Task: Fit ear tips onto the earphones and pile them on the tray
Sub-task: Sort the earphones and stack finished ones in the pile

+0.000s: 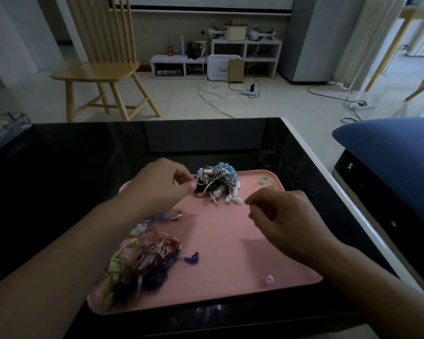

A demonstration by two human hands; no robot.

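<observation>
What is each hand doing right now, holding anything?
Left hand: fingers pinch a cord at the far earphone pile.
Right hand: fingers curled; whether it holds anything cannot be told.

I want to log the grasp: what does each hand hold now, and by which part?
The left hand pinches a white cable at the edge of the far earphone pile. The right hand has curled fingers; whether they hold anything cannot be told.

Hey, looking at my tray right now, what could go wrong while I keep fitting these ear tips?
The loose white ear tip lies close to the near edge of the pink tray; your right hand could knock it off. The green ear tips near the far corner could roll away too. Your left hand is at the far earphone pile, whose tangled cords could drag neighbours along.
</observation>
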